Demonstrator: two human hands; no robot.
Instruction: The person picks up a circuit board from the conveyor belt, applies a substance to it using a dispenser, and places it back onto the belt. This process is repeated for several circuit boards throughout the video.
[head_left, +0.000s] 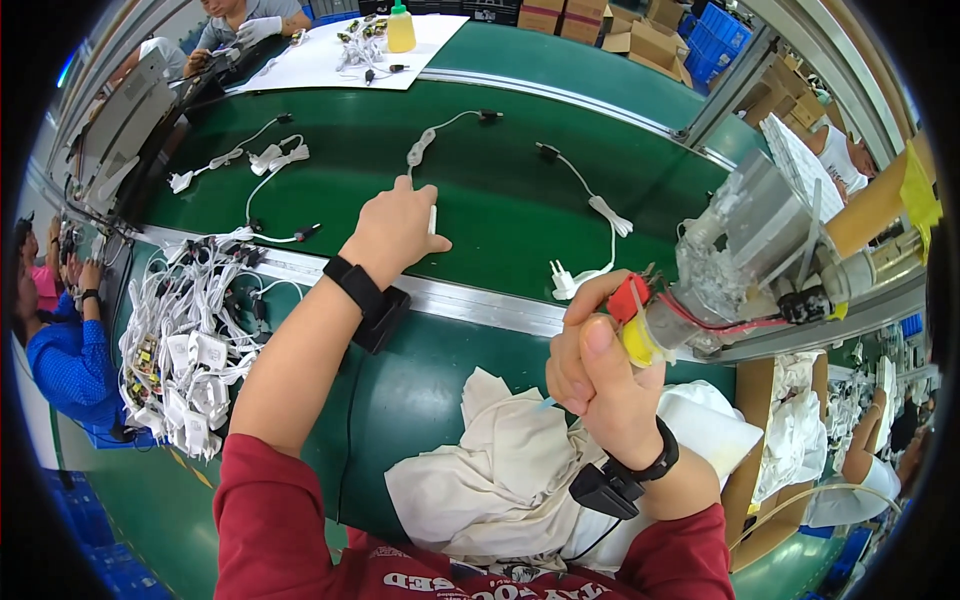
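Note:
My left hand point(396, 228) reaches onto the green conveyor belt point(480, 225), fingers closed around a white plug point(433, 222) that shows only as a narrow strip beside the thumb. Beyond its fingertips runs a white cable with an inline switch point(421, 148) and a black end connector point(490, 115). My right hand point(610, 385) is raised and closed, beside the yellow ring point(638, 342) and red piece point(628, 297) of a clear plastic fixture point(745, 240). A thin pale-blue tip point(545, 404) sticks out by that fist; what the fingers hold is mostly hidden.
A tangled pile of white corded adapters point(190, 350) lies at the left. More white cables point(605, 215) rest on the belt. Cream cloth point(500, 455) covers the near bench. Across the belt, a person in white gloves point(258, 30) sits by a yellow bottle point(400, 30).

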